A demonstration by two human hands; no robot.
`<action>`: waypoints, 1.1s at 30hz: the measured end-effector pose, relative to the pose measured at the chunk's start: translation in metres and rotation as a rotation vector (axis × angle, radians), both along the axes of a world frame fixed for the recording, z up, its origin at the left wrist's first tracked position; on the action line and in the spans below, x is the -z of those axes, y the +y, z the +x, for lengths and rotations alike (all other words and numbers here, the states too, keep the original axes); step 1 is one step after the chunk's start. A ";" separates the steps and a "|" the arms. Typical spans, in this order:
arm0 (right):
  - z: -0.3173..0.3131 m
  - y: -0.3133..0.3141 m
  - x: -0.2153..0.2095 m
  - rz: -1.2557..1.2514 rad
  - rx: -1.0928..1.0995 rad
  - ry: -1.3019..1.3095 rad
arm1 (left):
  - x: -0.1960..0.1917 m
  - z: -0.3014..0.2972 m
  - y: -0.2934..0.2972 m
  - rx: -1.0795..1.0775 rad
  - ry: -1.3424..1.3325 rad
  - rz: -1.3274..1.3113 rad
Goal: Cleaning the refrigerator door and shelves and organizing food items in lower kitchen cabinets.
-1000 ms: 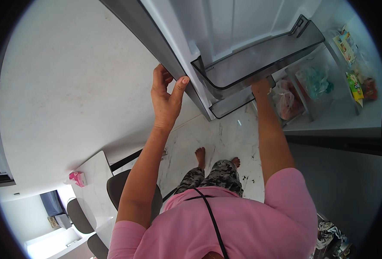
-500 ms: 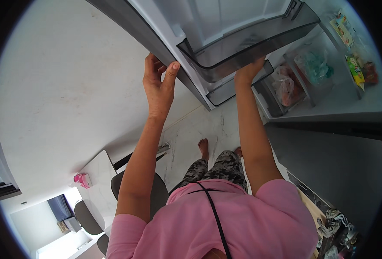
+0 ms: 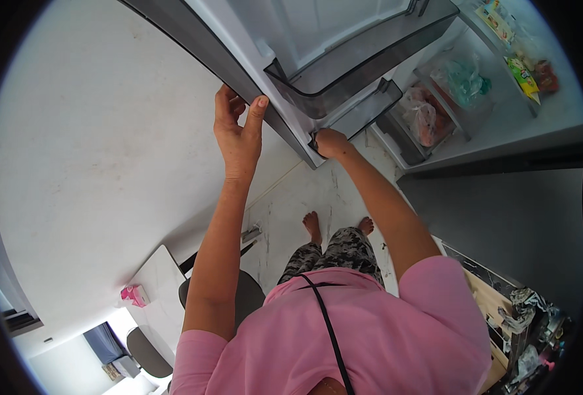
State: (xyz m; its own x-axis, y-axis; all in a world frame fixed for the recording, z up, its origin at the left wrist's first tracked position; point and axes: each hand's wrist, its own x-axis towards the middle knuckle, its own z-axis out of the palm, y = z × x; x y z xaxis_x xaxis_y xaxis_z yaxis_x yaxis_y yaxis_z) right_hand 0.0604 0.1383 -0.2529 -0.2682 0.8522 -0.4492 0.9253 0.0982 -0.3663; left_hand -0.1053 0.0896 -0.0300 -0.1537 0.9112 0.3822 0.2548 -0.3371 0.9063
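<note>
Open refrigerator (image 3: 502, 135): transparent drawer (image 3: 406, 149) near lower left corner, clear plastic bag (image 3: 425, 118) inside, reddish contents; next compartment, green-tinted plastic bag (image 3: 468, 82). Toward right side, yellow-green packet (image 3: 523, 78), dark red bundle (image 3: 546, 75) just beside. White marble-look table (image 3: 158, 273): pink tissue box (image 3: 135, 295) near wall-side edge. Veined floor (image 3: 275, 214): two bare feet (image 3: 312, 227).

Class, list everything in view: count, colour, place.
Refrigerator door: one, grey and white, top centre
Door bins: two, smoky clear, on door
Plastic bags: at least two, greenish and clear, right
Packets: at least two, yellowish, upper right
Table: one, white, lower left
Box: one, pink, on table
Chairs: at least two, dark, by table
Clutter: uncountable, mixed colours, lower right
Shirt: one, pink, bottom centre
Left hand: one, bare, door edge
Right hand: one, bare, at lower bin
Feet: two, bare, on floor
</note>
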 end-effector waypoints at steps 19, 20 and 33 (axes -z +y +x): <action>0.023 -0.049 -0.034 0.275 0.194 0.365 | -0.001 0.013 -0.014 0.100 0.023 0.005; 0.020 -0.065 -0.068 0.184 0.309 0.679 | -0.007 0.003 -0.014 0.065 0.046 0.036; 0.148 -0.224 0.014 -0.040 1.068 1.043 | 0.075 0.007 -0.084 0.003 -0.119 -0.671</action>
State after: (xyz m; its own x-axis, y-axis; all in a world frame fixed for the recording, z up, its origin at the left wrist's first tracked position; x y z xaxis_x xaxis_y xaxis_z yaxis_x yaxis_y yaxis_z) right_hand 0.2080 -0.0853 -0.2666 0.2509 0.8406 -0.4801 -0.1211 -0.4648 -0.8771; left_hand -0.0984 0.0059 -0.1045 -0.1573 0.9453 -0.2856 0.1399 0.3076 0.9412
